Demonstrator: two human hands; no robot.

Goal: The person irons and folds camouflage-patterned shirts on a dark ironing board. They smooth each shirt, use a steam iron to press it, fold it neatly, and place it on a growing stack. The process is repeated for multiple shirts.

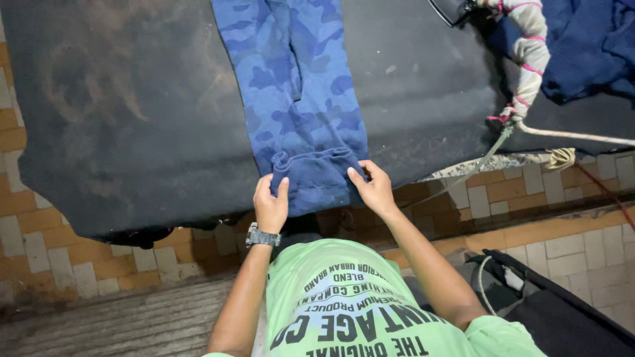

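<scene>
- The blue camouflage garment (294, 99) lies lengthwise on the dark padded bench (132, 112), its ribbed hem at the near edge.
- Left hand (271, 205): grip closed on the hem's left corner, thumb over the cloth.
- Right hand (374, 188): fingers curled on the hem's right corner; whether it pinches or only presses is unclear from this angle.
- Risk: the hem overhangs the bench edge; an uneven pull could likely drag the garment off onto the tiled floor (569, 244).
- Risk: the cloth-wrapped cord (529, 59) lies near on the right; a sideways sweep could snag it.
- Risk: scorch-like marks on the bench cover may soil the fabric.
</scene>
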